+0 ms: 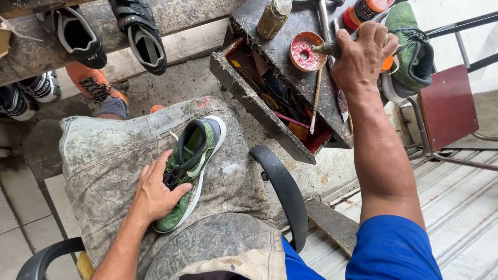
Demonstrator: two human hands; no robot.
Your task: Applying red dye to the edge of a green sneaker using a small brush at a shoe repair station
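A green knit sneaker (193,165) with a white sole lies on its side on the dirty grey cloth (104,161) over my lap. My left hand (155,193) rests on its laces and holds it down. My right hand (362,54) reaches out over the dark wooden toolbox (270,111) and grips a grimy brush handle (322,48) whose tip points at a small round tin (305,51) of red paste. The matching green sneaker (412,49) sits just behind that hand.
A glass bottle (273,18) and an orange-capped container (365,10) stand on the toolbox top; tools fill its open drawer. Black-and-white shoes (139,31) lie on the wooden bench at upper left. A dark red chair (448,106) stands right. Black curved chair arms (282,194) flank my lap.
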